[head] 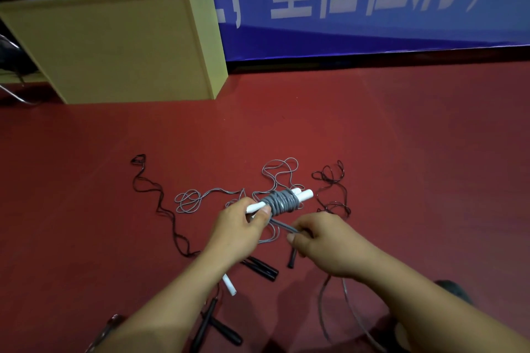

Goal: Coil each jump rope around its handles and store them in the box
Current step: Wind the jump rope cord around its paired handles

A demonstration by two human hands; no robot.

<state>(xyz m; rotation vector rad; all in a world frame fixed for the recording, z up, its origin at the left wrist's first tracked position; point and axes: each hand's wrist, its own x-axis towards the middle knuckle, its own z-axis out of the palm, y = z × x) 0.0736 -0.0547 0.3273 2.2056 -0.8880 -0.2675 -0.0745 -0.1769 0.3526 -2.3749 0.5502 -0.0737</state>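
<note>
Just one head cam, looking forward and down, close over both hands, red floor (401, 137) beyond.

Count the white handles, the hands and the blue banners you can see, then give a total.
white handles: 3 (two in the held bundle, one on the floor)
hands: 2 (left hand grips the bundle, right hand pinches the grey cord)
blue banner: 1
total: 6
</note>
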